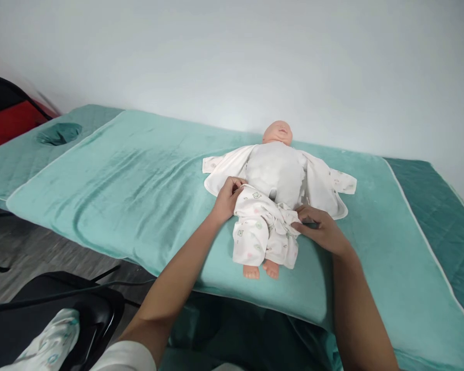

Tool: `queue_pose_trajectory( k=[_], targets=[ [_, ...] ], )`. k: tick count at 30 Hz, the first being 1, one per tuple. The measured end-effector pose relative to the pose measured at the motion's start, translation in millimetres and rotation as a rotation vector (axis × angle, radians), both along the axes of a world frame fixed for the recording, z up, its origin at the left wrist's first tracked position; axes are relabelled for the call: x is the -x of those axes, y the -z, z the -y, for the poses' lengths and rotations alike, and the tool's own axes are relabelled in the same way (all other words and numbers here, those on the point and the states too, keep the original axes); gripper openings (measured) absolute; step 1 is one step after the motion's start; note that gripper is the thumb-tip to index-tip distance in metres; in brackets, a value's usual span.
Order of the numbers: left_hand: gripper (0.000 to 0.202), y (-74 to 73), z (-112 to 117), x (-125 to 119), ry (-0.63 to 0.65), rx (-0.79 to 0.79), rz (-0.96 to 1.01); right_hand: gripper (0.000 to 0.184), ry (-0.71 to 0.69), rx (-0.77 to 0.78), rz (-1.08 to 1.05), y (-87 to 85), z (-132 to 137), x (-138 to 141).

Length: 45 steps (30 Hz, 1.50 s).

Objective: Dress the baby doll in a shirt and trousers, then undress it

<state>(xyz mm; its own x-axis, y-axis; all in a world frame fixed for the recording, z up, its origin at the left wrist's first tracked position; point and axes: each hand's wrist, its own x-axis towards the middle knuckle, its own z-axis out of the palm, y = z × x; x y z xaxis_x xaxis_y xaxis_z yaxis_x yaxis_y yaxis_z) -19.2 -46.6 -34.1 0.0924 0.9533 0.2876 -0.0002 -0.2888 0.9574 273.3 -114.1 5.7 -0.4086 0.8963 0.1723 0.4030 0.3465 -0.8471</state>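
A baby doll lies on its back, its head toward the wall and its bare feet toward me. White printed baby pants cover its legs, with the waistband around the upper legs. My left hand pinches the waistband at the left side. On the right side, my right hand grips the bunched waistband between thumb and fingers. An open white baby jacket spreads out to both sides under the doll, its sleeves stretched outward. The doll's white torso shows between the jacket's halves.
The doll rests on a padded bed with a green cover, placed against a white wall. A face hole is at the bed's left end. Lower left stands a black chair with a printed cloth and a dark cable across it.
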Motion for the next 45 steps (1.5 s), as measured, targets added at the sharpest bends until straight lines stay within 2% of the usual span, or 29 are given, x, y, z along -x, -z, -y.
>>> queue_pose_trajectory(
  k=[8, 16, 20, 23, 27, 33, 38, 43, 45],
  targets=[
    [0.018, -3.6, 1.0, 1.0, -0.184, 0.131, -0.109, 0.031, 0.217, -0.052, -0.197, 4.9, -2.6, 5.0],
    [0.012, -7.9, 2.7, -3.1, -0.132, 0.148, -0.244, 0.030, 0.380, -0.067, -0.274, 16.6, -26.6, 14.7],
    [0.006, -7.8, 0.5, -4.2, -0.097, 0.103, -0.174, 0.031, 0.410, -0.065, -0.232, 21.7, -29.8, 19.3],
    [0.013, -12.5, -0.6, -4.2, -0.090, -0.065, -0.134, 0.025, 0.410, -0.116, -0.191, 21.8, -27.3, 21.4],
    [0.018, -26.8, 1.9, -5.3, -0.052, -0.242, -0.302, 0.016, 0.329, -0.249, -0.189, 17.7, -24.3, 22.9],
    [0.022, -51.7, 4.2, -12.3, 0.071, -0.286, -0.590, 0.015, 0.230, -0.310, -0.163, 8.8, -20.1, 24.2],
    [0.026, -66.4, 2.7, -21.2, 0.156, -0.298, -0.684, 0.016, 0.165, -0.266, -0.197, 5.5, -16.5, 25.4],
    [0.020, -77.8, 4.7, -24.3, 0.277, -0.347, -0.807, 0.020, 0.182, -0.220, -0.177, 5.9, -14.4, 27.0],
    [0.019, -79.1, 5.5, -25.6, 0.274, -0.382, -0.796, 0.022, 0.178, -0.217, -0.177, 4.9, -14.0, 28.6]
  ],
)
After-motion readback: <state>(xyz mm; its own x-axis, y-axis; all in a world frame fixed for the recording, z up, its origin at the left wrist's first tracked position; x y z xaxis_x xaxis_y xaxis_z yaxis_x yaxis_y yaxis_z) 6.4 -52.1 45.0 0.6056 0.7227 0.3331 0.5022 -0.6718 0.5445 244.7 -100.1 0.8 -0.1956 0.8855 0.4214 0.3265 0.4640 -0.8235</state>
